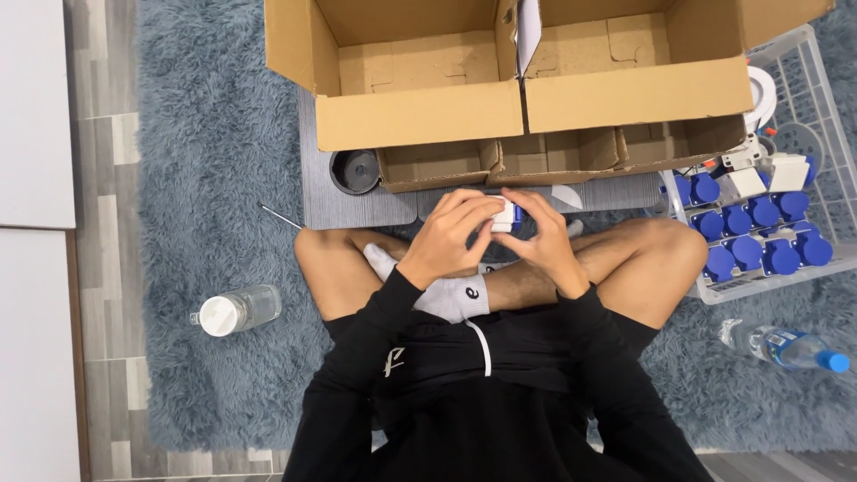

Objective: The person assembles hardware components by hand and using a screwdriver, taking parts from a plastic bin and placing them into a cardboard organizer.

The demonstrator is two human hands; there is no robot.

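Two big open cardboard boxes (420,80) sit side by side up front, with three little open cartons (437,165) lined up just below them; to the right there's one clear plastic crate (808,80) with roughly ten blue-and-white parts (759,241) inside. Two water bottles (237,311) lie on the grey rug (205,178), one each side. Left hand (451,236) and right hand (546,241) are both curled tight around one small white-and-blue part (505,216), held over the crossed legs.

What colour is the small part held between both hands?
White with a blue end, the small part; seen in the head view.
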